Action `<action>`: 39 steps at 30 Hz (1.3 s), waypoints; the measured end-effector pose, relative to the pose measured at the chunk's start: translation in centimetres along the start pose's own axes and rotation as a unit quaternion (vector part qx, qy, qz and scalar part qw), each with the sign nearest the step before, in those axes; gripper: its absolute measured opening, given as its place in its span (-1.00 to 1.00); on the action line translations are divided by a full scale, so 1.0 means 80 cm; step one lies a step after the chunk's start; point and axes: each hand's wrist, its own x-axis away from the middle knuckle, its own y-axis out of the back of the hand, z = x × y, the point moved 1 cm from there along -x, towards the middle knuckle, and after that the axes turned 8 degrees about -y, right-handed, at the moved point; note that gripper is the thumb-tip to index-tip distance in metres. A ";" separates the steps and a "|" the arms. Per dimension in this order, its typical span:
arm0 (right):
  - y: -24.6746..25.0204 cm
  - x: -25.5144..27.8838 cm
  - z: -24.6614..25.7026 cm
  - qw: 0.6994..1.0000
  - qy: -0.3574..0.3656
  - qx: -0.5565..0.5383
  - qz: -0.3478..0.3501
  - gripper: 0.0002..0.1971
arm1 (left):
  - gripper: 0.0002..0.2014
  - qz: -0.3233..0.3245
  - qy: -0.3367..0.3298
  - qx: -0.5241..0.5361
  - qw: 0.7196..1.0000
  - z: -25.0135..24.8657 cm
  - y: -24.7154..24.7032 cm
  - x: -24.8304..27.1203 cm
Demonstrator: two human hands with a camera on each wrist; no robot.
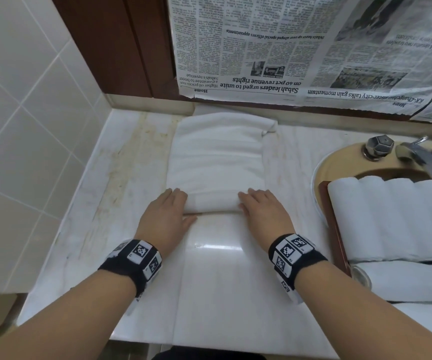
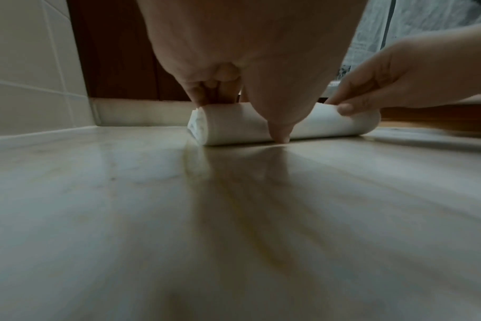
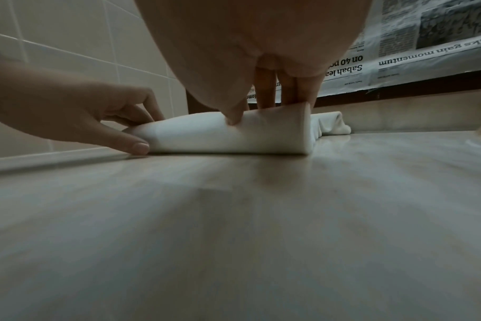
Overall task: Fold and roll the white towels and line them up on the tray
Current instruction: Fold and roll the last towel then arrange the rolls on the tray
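Observation:
A white towel (image 1: 217, 157), folded into a long strip, lies on the marble counter (image 1: 209, 268) and runs away from me. Its near end is wound into a short roll (image 1: 211, 202). My left hand (image 1: 173, 209) grips the roll's left end, fingers over the top, thumb low in front (image 2: 280, 134). My right hand (image 1: 256, 203) grips the right end, its thumb pressing the front (image 3: 234, 119). The roll (image 3: 206, 136) rests on the counter. At the right, a wooden tray (image 1: 335, 229) holds several rolled white towels (image 1: 391, 216) side by side.
A beige sink (image 1: 339, 162) with a metal faucet (image 1: 415, 152) sits behind the tray. Newspaper (image 1: 287, 48) covers the back wall, tiles line the left wall. Another white towel (image 1: 404, 281) lies at the tray's near side.

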 end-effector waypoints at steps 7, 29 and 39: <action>0.000 -0.013 0.002 0.997 -0.022 0.060 0.047 -0.40 | -0.57 -0.038 -0.034 -0.066 0.996 0.028 0.010 -0.025; 0.049 0.012 -0.054 0.910 -0.097 -0.194 0.353 -0.63 | -0.17 0.116 0.003 0.203 0.972 0.043 0.011 0.026; 0.033 0.069 -0.010 0.996 -0.058 -0.019 0.061 -0.62 | -0.74 -0.087 0.055 0.001 0.995 -0.025 0.007 0.020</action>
